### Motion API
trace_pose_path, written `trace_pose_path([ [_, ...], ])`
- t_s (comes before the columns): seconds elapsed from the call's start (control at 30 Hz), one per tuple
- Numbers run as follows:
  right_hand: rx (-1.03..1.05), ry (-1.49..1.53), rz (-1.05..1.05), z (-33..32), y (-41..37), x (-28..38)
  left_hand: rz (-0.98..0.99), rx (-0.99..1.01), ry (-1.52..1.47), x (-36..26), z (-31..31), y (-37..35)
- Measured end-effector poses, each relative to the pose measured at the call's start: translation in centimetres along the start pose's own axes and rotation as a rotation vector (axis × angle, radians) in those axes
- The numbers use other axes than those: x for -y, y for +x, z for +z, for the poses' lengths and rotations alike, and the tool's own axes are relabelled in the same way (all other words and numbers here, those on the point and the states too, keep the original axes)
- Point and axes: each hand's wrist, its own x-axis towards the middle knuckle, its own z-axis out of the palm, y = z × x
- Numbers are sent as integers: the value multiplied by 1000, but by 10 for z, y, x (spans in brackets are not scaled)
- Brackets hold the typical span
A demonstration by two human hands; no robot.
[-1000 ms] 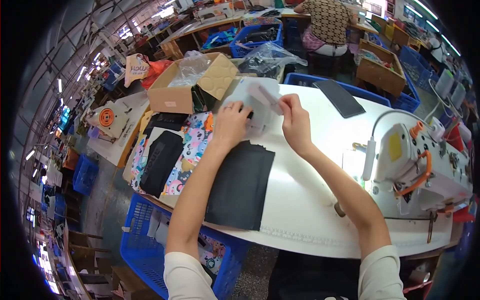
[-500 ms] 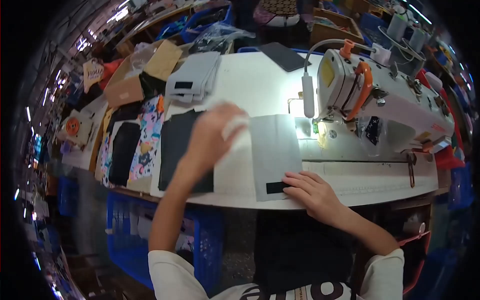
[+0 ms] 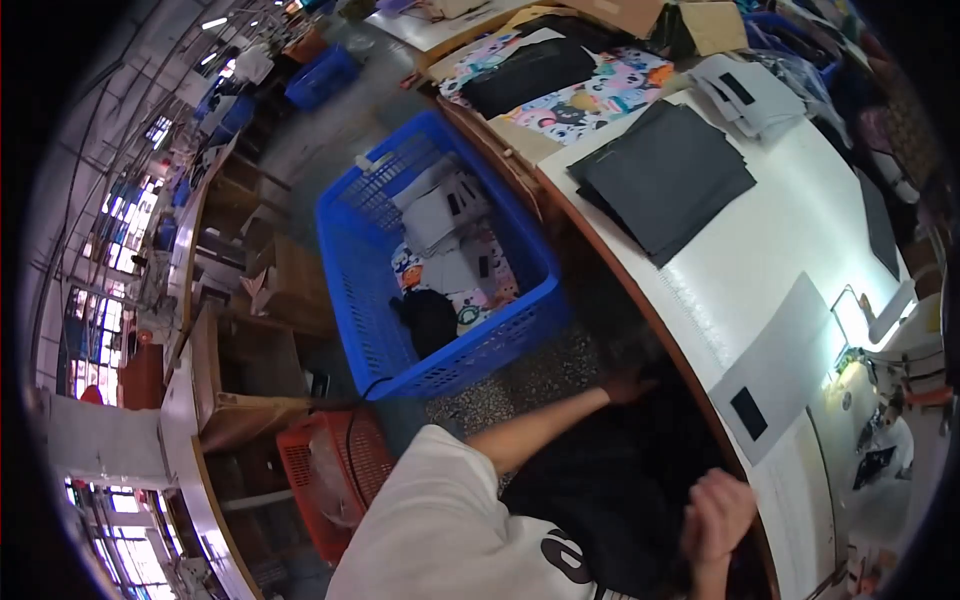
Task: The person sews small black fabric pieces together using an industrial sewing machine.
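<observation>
My left hand [image 3: 628, 385] is low beside the table's front edge, above my dark-clothed lap; shadow hides its fingers. Nearer my body, my right hand [image 3: 722, 515] is raised off the table, its fingers loosely bent and slightly blurred, with nothing visible in them. A light grey fabric panel [image 3: 785, 355] with a black patch [image 3: 748, 412] lies on the white table [image 3: 740, 290], close to the sewing machine's lit needle area. Dark fabric pieces [image 3: 665, 180] are stacked farther along the table. Grey pieces with black patches [image 3: 745, 95] lie behind them.
A blue basket [image 3: 455, 370] on the floor beside the table holds grey, black and patterned fabric. Patterned fabric [image 3: 600, 100] and a black piece [image 3: 530, 78] lie at the table's far end. A red crate [image 3: 375, 450] and wooden shelving [image 3: 250, 350] stand at the left.
The view has swung left and down, showing more of the blue basket and floor. Both my hands have moved off the tabletop; my right hand has left the grey panel.
</observation>
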Motion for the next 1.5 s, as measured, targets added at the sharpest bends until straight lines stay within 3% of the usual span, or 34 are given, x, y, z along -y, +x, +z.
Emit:
trace_pose_path([
  [0.03, 5, 8, -4, 9, -17, -1, 94, -301, 17, 18, 28, 7],
  [0.13, 272, -159, 451, 39, -77, -18, 6, -179, -103, 27, 50, 29],
  [0.17, 272, -160, 454, 47, -100, -26, -35, -115, -164, 28, 52, 32],
  [0.27, -151, -711, 852, 62, -156, -49, 5, -52, -411, 14, 37, 43],
  [0.3, -152, -716, 858, 65, -158, -48, 26, -18, -534, 4, 30, 47],
  [0.4, -477, -366, 1002, 76, -162, -38, 82, -101, -643, -51, -20, 48],
  [0.43, -509, -401, 1040, 81, -166, -35, 118, -107, -636, -56, -25, 50],
  [0.57, -468, -69, 1088, 81, -166, -32, 260, -58, -570, -72, -30, 49],
  [0.7, -506, -249, 1162, 62, -153, -19, 395, -38, -351, -74, -44, 31],
  [0.8, -367, -267, 959, 41, -146, -1, 539, -24, -51, -78, -58, -4],
  [0.83, -407, -294, 1005, 35, -141, 7, 589, 18, 59, -82, -63, -12],
  [0.87, -313, -257, 1065, 29, -136, 19, 578, 171, 332, -93, -69, -19],
  [0.9, -230, -222, 1144, 24, -135, 30, 548, 198, 239, -137, -101, -45],
  [0.93, -298, -270, 1249, 19, -136, 37, 402, 391, 120, -164, -120, -56],
  [0.97, -361, -247, 1135, 13, -139, 41, 481, 433, 182, -166, -130, -62],
  [1.0, -414, -233, 1020, 5, -146, 48, 420, 489, 141, -174, -139, -70],
  [1.03, -465, -284, 1126, -6, -154, 60, 342, 539, 110, -181, -146, -75],
  [1.1, -613, -341, 1148, -30, -173, 84, 412, 612, 119, -186, -147, -72],
  [1.17, -681, -626, 1369, -60, -211, 114, 469, 689, 144, -182, -136, -63],
  [1.23, -1027, -760, 1640, -77, -264, 142, 497, 667, 166, -182, -124, -57],
  [1.33, -1391, -938, 1740, -50, -413, 179, 484, 806, 195, -226, -128, -65],
  [1.4, -1432, -941, 1972, -7, -511, 205, 475, 957, 128, -287, -149, -79],
  [1.43, -1436, -942, 1970, 8, -541, 210, 480, 1053, 44, -325, -168, -92],
  [1.47, -1428, -992, 2108, 20, -566, 211, 482, 1049, 46, -351, -195, -109],
  [1.5, -1414, -1043, 2245, 25, -581, 206, 482, 913, 611, -378, -222, -130],
])
